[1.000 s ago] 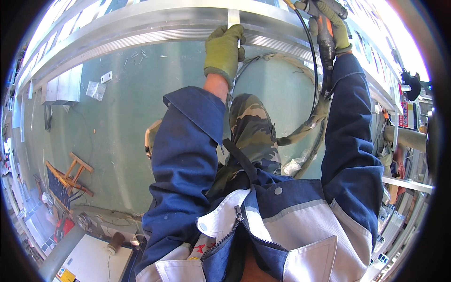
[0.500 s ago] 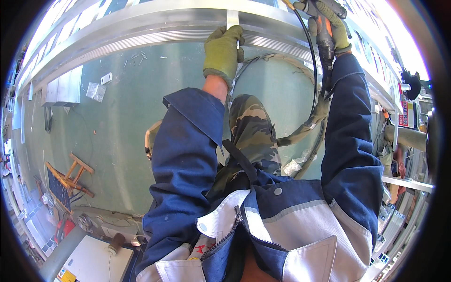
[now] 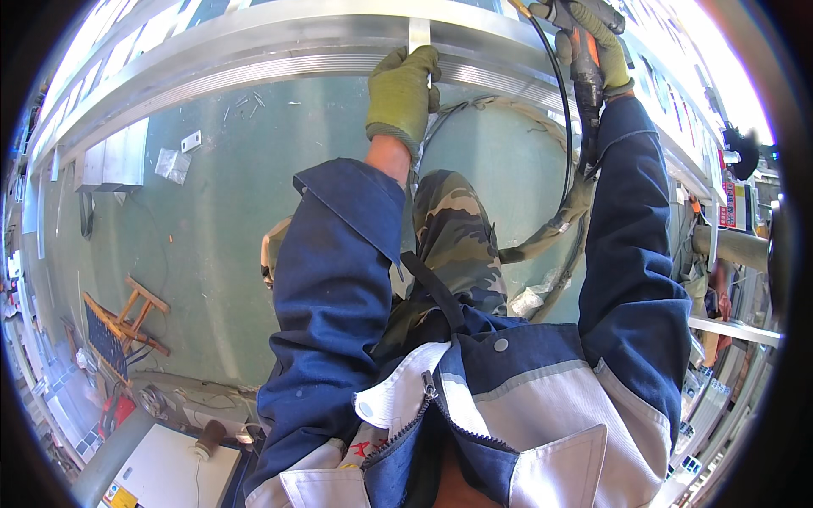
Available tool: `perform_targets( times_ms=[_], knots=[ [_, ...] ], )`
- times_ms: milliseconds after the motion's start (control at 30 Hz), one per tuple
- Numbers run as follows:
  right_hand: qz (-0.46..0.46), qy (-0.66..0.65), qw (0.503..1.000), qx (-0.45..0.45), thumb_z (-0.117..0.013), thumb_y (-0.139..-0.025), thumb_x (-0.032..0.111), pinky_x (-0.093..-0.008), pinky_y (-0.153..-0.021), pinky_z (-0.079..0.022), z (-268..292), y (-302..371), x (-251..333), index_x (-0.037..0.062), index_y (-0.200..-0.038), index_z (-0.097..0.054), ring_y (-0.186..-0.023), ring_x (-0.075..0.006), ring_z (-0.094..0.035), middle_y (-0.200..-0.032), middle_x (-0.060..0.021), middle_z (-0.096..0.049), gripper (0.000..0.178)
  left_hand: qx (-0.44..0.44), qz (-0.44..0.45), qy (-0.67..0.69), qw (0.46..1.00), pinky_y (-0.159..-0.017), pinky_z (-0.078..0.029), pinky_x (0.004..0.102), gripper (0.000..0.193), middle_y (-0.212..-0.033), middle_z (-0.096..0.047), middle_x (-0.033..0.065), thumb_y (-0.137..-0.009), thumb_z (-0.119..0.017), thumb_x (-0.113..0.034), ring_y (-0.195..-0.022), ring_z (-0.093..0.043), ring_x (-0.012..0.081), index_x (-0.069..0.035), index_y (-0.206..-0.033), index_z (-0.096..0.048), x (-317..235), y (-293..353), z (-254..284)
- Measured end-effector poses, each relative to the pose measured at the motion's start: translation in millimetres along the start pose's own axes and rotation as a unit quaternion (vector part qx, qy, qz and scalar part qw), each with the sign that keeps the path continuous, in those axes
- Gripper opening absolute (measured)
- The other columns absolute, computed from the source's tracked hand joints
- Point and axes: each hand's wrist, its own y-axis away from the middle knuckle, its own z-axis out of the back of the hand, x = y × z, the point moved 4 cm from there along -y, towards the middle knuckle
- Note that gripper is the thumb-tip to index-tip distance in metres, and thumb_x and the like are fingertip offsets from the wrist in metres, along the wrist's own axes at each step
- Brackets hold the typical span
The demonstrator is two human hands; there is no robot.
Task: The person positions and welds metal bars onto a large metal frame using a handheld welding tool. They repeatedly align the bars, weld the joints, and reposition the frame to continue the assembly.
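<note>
My left hand (image 3: 401,97), in an olive-green work glove, is closed at the near rail of a silvery metal frame (image 3: 279,42). Its fingers wrap round a short flat metal bar (image 3: 419,32) that reaches up to the frame; a pale bit shows below the fingers. At the upper right my right hand (image 3: 611,52), gloved alike, is closed round the black and orange handle of a welding torch (image 3: 586,80). A thick sheathed cable (image 3: 542,241) runs down from the torch and loops over the floor. The torch's front end is partly cut off by the picture's edge.
A thin black hose (image 3: 559,110) hangs beside the torch. On the green floor (image 3: 212,245) lie a clear plastic bag (image 3: 173,165), a small white plate (image 3: 190,141) and metal scraps. A wooden folding stool (image 3: 127,326) lies at left. A white-topped table (image 3: 169,474) stands lower left.
</note>
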Motion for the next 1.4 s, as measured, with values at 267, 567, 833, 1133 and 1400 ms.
perform_targets(
  times_ms=[267, 567, 833, 1133, 1400],
  knots=[
    [0.045, 0.020, 0.996, -0.077, -0.065, -0.100, 0.017, -0.0276, -0.076, -0.055, 38, 0, -10, 0.0061, -0.127, -0.070, -0.084, -0.0176, -0.068, -0.108, -0.0082, -0.072, 0.029, 0.002, -0.001, -0.001, 1.000, -0.046, -0.040, 0.0280, 0.019, -0.077, -0.062, 0.0052, -0.092, -0.074, -0.020, -0.049, -0.049, 0.0122, -0.003, -0.101, -0.069, 0, 1, -1],
    [0.006, 0.010, 1.000, -0.027, -0.059, -0.103, 0.021, -0.0301, -0.062, -0.048, 0, 1, 1, 0.0041, -0.122, -0.070, -0.067, -0.0204, -0.061, -0.084, -0.0122, -0.068, 0.027, 0.012, 0.003, -0.006, 1.000, -0.047, -0.040, 0.0279, 0.019, -0.077, -0.062, 0.0044, -0.094, -0.072, -0.021, -0.051, -0.050, 0.0120, -0.005, -0.103, -0.070, 0, 1, -1],
    [0.052, 0.052, 0.997, 0.003, -0.056, -0.104, 0.020, -0.0299, -0.064, -0.049, 5, 1, 1, 0.0051, -0.130, -0.067, -0.069, -0.0201, -0.062, -0.086, -0.0123, -0.068, 0.032, -0.008, 0.001, -0.004, 1.000, -0.047, -0.040, 0.0283, 0.018, -0.077, -0.062, 0.0045, -0.094, -0.073, -0.021, -0.050, -0.050, 0.0120, -0.005, -0.100, -0.068, 1, 1, -1],
    [0.051, 0.042, 0.996, -0.052, -0.060, -0.102, 0.015, -0.0271, -0.074, -0.054, 36, 0, -10, 0.0065, -0.133, -0.067, -0.081, -0.0173, -0.067, -0.105, -0.0088, -0.071, 0.032, 0.003, 0.001, -0.011, 1.000, -0.048, -0.041, 0.0283, 0.018, -0.077, -0.063, 0.0051, -0.094, -0.073, -0.021, -0.050, -0.050, 0.0121, -0.004, -0.099, -0.069, -2, 2, -1],
    [0.018, -0.006, 0.998, -0.053, -0.062, -0.102, 0.015, -0.0254, -0.081, -0.056, 50, -3, -15, 0.0068, -0.133, -0.068, -0.091, -0.0153, -0.069, -0.111, -0.0067, -0.072, 0.033, 0.008, 0.013, 0.006, 1.000, -0.048, -0.040, 0.0291, 0.018, -0.077, -0.062, 0.0055, -0.094, -0.072, -0.019, -0.049, -0.048, 0.0123, -0.004, -0.102, -0.070, 0, 0, -2]
  ],
)
